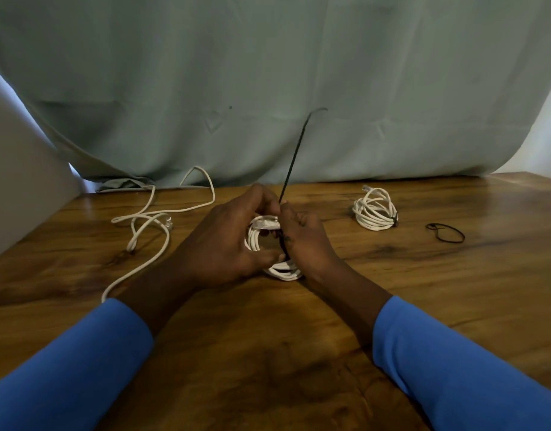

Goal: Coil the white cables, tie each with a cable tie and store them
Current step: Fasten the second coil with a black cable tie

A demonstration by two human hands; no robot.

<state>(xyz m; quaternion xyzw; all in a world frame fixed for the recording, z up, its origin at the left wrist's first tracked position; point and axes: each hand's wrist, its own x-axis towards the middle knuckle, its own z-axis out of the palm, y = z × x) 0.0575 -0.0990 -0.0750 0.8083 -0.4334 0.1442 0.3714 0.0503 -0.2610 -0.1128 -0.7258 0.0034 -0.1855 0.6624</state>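
We are gripping the coiled white cable (283,273) with the left hand (221,244). Right hand (307,244) is pinching the black plastic cable tie (294,157).

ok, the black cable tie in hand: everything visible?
Black cable tie: thin, plastic-looking strap. Its lower part runs round the white coil by the right hand, which pinches it; the left hand grips the coil. The long free tail sticks up between the hands, tip bent right. Its head is hidden.
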